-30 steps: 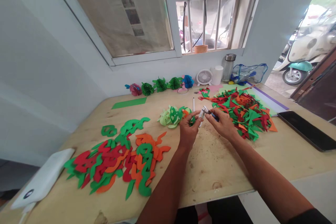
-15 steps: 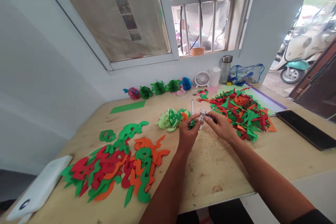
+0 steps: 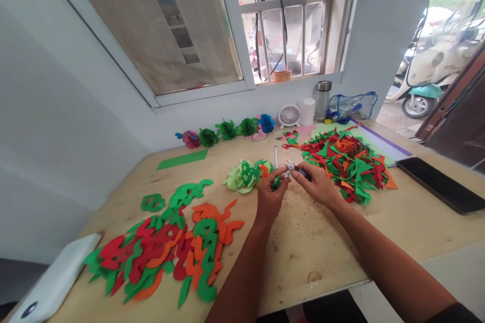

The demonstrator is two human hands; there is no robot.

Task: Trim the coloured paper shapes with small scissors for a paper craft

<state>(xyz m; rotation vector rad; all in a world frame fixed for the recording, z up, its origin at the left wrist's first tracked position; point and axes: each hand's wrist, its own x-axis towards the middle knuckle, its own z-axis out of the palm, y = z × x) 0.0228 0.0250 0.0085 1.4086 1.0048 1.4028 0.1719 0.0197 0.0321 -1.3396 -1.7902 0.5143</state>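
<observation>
Right hand (image 3: 317, 182) grips scissors (image 3: 302, 172); left hand (image 3: 271, 191), just beside it, pinches a white piece (image 3: 288, 173): angle blades (image 3: 290, 165) clear of left fingertips (image 3: 283, 183).

Both hands (image 3: 270, 196) (image 3: 320, 185) are bare; a black sleeve (image 3: 449, 313) shows at lower right, black clothing (image 3: 333, 307) at bottom centre.

Both hands (image 3: 271, 193) (image 3: 318, 182) near each other, fingers (image 3: 278, 173) bent, bare forearms (image 3: 242, 265) (image 3: 382, 250) angled inward.

Desk (image 3: 314, 242) is light wood, dark specks mid-front. Left: white device (image 3: 56, 282), heap of red/green/orange cut-outs (image 3: 151, 242). Right: scrap heap (image 3: 348, 159), black phone (image 3: 441, 184). Along the wall: paper flowers (image 3: 227, 130), white fan (image 3: 289, 116), steel-capped bottle (image 3: 323, 103).
</observation>
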